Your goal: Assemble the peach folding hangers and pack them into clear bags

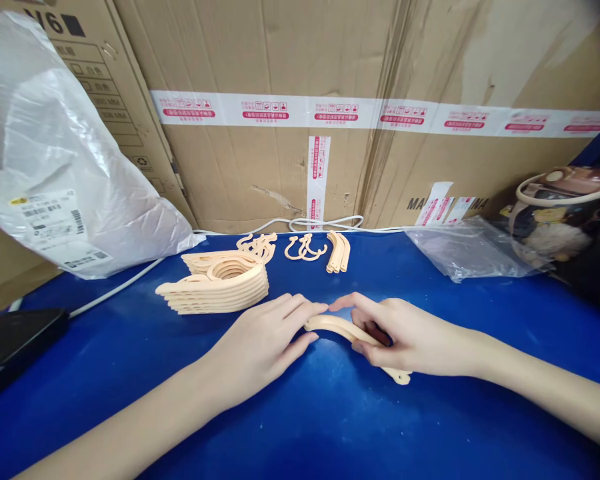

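In front of me is a curved beige plastic hanger arm (337,325), made of what looks like nested pieces. My right hand (400,333) is closed around its middle, thumb on the near side, with the holed end sticking out below. At the other end, my left hand (275,333) has its fingers and thumb on either side of the tip, gripping it. The index fingers of both hands nearly meet above the piece. Behind my left hand lies a neat stack of beige folding hangers (215,293).
Loose beige hooks (305,248), more hook pieces (260,247) and several hanger arms (337,252) lie at the back of the blue table (300,427). A white plastic parcel (80,153) stands left, a clear bag (470,247) right. Cardboard boxes (260,167) and a white cable (115,290) border the area.
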`<state>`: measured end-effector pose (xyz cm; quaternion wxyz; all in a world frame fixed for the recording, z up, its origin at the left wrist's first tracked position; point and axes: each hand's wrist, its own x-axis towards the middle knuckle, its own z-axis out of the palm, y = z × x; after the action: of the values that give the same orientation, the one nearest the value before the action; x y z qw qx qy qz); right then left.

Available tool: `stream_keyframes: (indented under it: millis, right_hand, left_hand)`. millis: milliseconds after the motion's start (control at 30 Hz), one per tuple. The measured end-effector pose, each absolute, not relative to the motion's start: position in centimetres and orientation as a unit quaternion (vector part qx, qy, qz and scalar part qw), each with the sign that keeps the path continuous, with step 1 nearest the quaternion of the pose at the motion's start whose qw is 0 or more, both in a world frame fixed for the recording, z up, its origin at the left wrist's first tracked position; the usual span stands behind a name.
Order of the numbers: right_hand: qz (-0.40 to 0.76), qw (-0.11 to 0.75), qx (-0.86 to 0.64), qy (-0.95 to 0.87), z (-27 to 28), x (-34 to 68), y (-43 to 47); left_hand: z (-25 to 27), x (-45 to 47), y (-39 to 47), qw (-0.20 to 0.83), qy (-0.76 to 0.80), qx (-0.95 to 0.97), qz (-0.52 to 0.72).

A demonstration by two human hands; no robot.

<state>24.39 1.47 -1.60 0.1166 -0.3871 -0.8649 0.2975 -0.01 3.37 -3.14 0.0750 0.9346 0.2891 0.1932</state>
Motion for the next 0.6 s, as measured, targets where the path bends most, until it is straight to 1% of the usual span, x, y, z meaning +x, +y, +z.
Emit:
stream_keyframes:
  millis: [267,600]
  right_hand:
    - [0.214,0.112,-0.401,-0.884,-1.74,24.97,1.36]
    - [0.143,0.086,-0.398,-0.902,-1.84,25.03,1.1]
  left_hand:
    - [-3.56,0.01,3.55,0.103,0.28,0.936,0.188]
    - [-3.86,0.09,3.79,0.092,0.281,0.937,0.188]
